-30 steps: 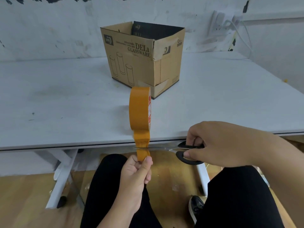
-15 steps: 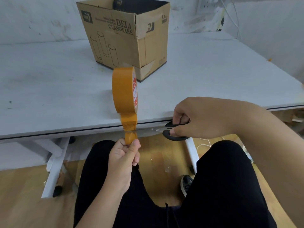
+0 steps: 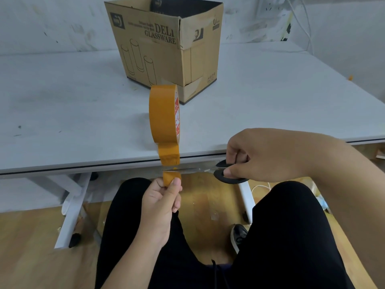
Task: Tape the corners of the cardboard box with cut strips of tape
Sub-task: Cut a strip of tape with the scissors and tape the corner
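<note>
A: Head view. The tape roll (image 3: pixel 164 114) stands on edge near the front of the table (image 3: pixel 62 105), a short tail running down past the table edge. The left hand (image 3: pixel 161 207) pinches the bottom end of that tail, the strip (image 3: pixel 170 177), between thumb and fingers.

B: And the right hand (image 3: pixel 270 155)?

A: Curled through the black handles of the scissors (image 3: pixel 208 170). The blades lie flat across the tape, just above the left hand's pinch. Whether the cut is fully through cannot be told; the strip looks nearly parted.

B: Where is the cardboard box (image 3: pixel 166 46)?

A: Farther back on the table, behind the roll, open at the top, one corner facing the person. Pale tape seems to sit on that corner, top and bottom, but it is hard to make out.

B: What could go wrong from here?

A: Several things, by judgement. Nothing holds the roll, so once the tail is severed it may tip or roll toward the edge. The strip is short and sticky; gripped at one end only, it could curl onto the fingers or fold on itself. If the blades snag on adhesive, the cut may tear ragged. The blade tips also pass close to the left thumb.

B: Only the one view?

A: Only the one.
</note>
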`<state>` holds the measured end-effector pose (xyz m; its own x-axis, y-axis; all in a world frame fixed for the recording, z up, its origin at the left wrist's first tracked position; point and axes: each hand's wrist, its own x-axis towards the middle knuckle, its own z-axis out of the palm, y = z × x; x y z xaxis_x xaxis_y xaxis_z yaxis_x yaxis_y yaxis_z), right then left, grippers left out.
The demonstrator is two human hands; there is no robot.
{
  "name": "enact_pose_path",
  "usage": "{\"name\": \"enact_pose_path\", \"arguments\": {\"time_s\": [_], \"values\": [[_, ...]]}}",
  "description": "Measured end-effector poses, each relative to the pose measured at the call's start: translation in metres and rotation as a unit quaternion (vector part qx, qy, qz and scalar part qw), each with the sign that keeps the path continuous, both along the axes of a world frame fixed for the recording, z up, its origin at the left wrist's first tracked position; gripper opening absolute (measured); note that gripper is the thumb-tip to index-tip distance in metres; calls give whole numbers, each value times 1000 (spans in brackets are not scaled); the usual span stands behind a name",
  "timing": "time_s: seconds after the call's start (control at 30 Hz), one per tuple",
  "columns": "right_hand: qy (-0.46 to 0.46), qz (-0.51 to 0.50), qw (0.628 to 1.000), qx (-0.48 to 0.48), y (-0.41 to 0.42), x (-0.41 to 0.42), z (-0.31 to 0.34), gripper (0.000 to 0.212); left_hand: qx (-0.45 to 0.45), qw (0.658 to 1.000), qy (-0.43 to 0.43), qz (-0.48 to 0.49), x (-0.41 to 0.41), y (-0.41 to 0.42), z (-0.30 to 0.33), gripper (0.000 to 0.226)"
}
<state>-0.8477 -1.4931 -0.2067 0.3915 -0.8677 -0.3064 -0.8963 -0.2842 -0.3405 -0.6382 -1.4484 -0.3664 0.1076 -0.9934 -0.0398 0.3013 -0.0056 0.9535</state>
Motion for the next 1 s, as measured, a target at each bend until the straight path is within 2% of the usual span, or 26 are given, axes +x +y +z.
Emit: {"name": "enact_pose_path", "arguments": {"time_s": [0.13,0.27,0.33,0.47,0.57,0.67,0.73,0.83,0.9,1.0], "values": [[-5,8,1000,-6,1,2,-1,24,9,1000,-26,-6,4,6,-6,22],[2,13,1000,11,3,-9,8,24,-9,992,-127,-14,26,12,-6,25],[-24,24,999,26,3,-18,17,23,-13,986,-163,-23,42,15,0,27],[-195,51,979,13,3,-39,37,18,-43,976,-212,-29,68,22,19,27],[-329,34,943,-36,0,-47,44,23,-78,971,-222,-35,71,24,40,11],[-390,-29,916,-90,-10,-46,45,32,-131,960,-242,-51,67,24,66,9],[-383,-76,910,-138,-18,-44,42,28,-159,954,-248,-57,62,24,83,17],[-326,-154,908,-212,-31,-46,33,7,-171,960,-215,-55,54,23,102,34],[-267,-194,917,-223,-36,-51,25,6,-168,966,-191,-55,51,21,112,48],[-181,-227,935,-202,-43,-55,15,6,-157,973,-168,-35,48,14,125,58]]}}
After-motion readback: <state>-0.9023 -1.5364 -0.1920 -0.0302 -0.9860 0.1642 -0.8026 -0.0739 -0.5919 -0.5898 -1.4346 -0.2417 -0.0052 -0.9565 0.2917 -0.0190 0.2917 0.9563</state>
